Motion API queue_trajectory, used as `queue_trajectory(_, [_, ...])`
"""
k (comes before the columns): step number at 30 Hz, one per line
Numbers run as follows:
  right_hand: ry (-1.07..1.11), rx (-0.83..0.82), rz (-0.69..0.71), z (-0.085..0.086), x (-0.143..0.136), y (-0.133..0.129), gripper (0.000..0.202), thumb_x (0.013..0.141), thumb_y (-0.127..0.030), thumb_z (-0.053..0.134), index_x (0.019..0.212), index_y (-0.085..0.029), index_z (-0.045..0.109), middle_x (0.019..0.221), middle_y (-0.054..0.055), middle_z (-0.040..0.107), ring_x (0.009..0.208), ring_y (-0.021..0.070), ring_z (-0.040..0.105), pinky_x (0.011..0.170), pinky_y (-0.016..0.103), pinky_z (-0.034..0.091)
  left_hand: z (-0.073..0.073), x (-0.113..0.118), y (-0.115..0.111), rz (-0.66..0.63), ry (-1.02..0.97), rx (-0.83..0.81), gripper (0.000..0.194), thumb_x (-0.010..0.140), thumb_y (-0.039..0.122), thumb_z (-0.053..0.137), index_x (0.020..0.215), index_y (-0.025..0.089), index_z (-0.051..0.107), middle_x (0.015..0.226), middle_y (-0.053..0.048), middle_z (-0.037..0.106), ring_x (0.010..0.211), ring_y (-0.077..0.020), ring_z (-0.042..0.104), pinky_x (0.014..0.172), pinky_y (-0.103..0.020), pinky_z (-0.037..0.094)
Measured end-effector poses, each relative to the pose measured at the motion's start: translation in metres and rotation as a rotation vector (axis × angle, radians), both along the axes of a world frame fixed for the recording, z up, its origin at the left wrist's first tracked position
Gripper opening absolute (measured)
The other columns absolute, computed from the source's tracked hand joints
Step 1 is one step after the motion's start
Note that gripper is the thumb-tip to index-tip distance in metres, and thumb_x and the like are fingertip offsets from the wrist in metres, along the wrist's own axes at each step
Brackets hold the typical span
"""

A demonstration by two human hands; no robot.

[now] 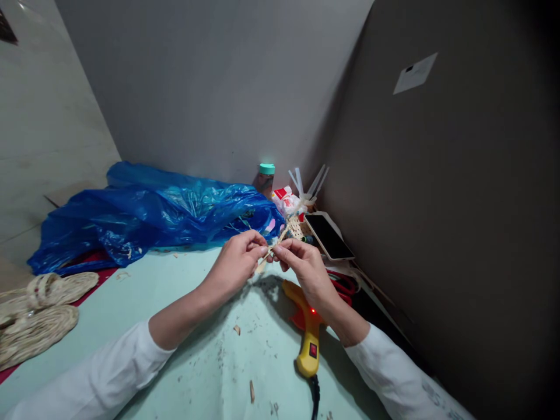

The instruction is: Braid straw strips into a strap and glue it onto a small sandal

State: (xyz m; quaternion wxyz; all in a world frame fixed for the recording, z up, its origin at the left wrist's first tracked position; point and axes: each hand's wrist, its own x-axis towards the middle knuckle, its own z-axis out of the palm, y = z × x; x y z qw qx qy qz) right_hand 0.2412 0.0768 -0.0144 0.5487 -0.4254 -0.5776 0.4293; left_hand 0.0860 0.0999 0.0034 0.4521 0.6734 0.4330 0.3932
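My left hand (245, 254) and my right hand (301, 262) meet above the middle of the table, fingertips nearly touching. Both pinch a thin, pale braided straw strip (282, 236), which slants up and away between them. The ends inside my fingers are partly hidden. Below my right forearm lies a yellow glue gun (311, 344) with a glowing red light and a black cord. A pair of woven straw sandals (44, 321) rests at the far left of the table.
A crumpled blue plastic bag (166, 210) spreads along the back wall. Behind my hands stand a jar with a green lid (266, 169), white glue sticks (312, 181) and a tablet or phone (330, 236). Small scraps (252, 391) litter the pale green tabletop (210, 361).
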Motion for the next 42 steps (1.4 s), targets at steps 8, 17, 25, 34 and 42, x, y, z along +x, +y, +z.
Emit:
queue_trajectory(8, [-0.059, 0.056, -0.083, -0.011, 0.003, 0.006, 0.019, 0.083, -0.036, 0.065, 0.073, -0.019, 0.063, 0.072, -0.001, 0.061, 0.069, 0.014, 0.05, 0.063, 0.026, 0.035, 0.01, -0.002, -0.007, 0.212, 0.186, 0.259, 0.012, 0.078, 0.022, 0.062, 0.068, 0.017, 0.063, 0.064, 0.001, 0.061, 0.061, -0.0129, 0.047, 0.061, -0.028, 0.033])
queue_trajectory(17, [0.125, -0.031, -0.137, -0.013, -0.003, 0.004, 0.019, 0.076, -0.034, 0.068, 0.068, -0.019, 0.06, 0.063, -0.003, 0.056, 0.06, 0.0118, 0.046, 0.061, 0.026, 0.035, -0.019, 0.013, -0.025, 0.174, 0.247, 0.752, 0.017, 0.088, 0.01, 0.053, 0.079, 0.014, 0.067, 0.073, -0.003, 0.061, 0.065, -0.0138, 0.055, 0.062, -0.026, 0.04])
queue_trajectory(25, [0.304, -0.241, -0.035, -0.014, -0.004, 0.002, 0.025, 0.066, -0.037, 0.077, 0.068, -0.015, 0.066, 0.064, 0.0, 0.06, 0.057, 0.01, 0.045, 0.055, 0.024, 0.032, -0.035, 0.007, -0.019, 0.194, 0.631, 1.045, 0.021, 0.09, 0.008, 0.047, 0.079, 0.016, 0.063, 0.074, -0.004, 0.06, 0.062, -0.0159, 0.057, 0.058, -0.028, 0.042])
queue_trajectory(34, [0.311, -0.212, -0.09, -0.024, -0.01, 0.001, 0.027, 0.067, -0.041, 0.078, 0.071, -0.016, 0.068, 0.072, 0.001, 0.063, 0.06, 0.0117, 0.047, 0.055, 0.025, 0.034, -0.039, 0.014, -0.029, 0.132, 0.766, 1.288, 0.028, 0.087, 0.0, 0.041, 0.075, 0.015, 0.062, 0.067, -0.005, 0.061, 0.062, -0.0198, 0.056, 0.053, -0.031, 0.04])
queue_trajectory(42, [0.203, 0.026, -0.157, -0.002, -0.013, -0.007, 0.017, 0.078, -0.033, 0.071, 0.071, -0.019, 0.065, 0.067, -0.004, 0.055, 0.063, 0.0107, 0.043, 0.061, 0.024, 0.035, -0.002, 0.008, -0.022, 0.177, 0.224, 0.642, 0.011, 0.09, 0.02, 0.054, 0.081, 0.018, 0.06, 0.083, -0.004, 0.059, 0.081, -0.0185, 0.056, 0.075, -0.032, 0.044])
